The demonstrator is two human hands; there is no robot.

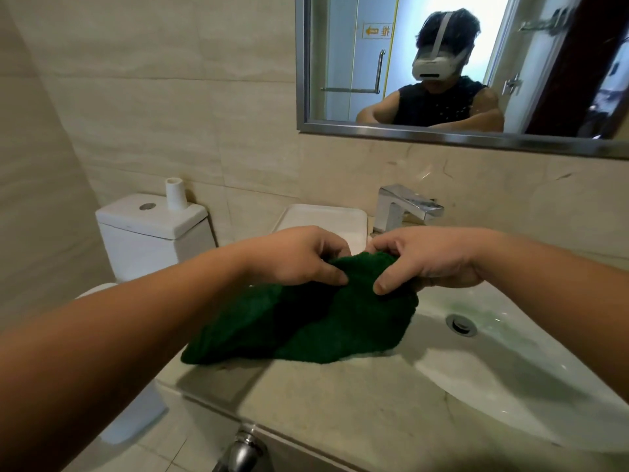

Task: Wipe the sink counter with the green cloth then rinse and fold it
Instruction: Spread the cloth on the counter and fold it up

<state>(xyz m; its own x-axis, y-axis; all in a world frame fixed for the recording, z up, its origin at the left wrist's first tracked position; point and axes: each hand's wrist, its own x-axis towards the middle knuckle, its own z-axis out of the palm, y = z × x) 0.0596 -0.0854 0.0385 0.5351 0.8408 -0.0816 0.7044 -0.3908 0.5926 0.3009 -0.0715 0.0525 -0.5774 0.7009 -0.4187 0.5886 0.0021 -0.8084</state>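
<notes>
A bathroom: toilet (153, 229), sink (510, 369), faucet (405, 207), wall mirror (459, 63).

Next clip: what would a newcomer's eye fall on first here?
The dark green cloth at centre, its lower part lying on the counter by the left rim of the sink, its top pinched by the left hand and the right hand. Behind stands a chrome faucet; at upper right a mirror reflects the person wearing a headset.
</notes>
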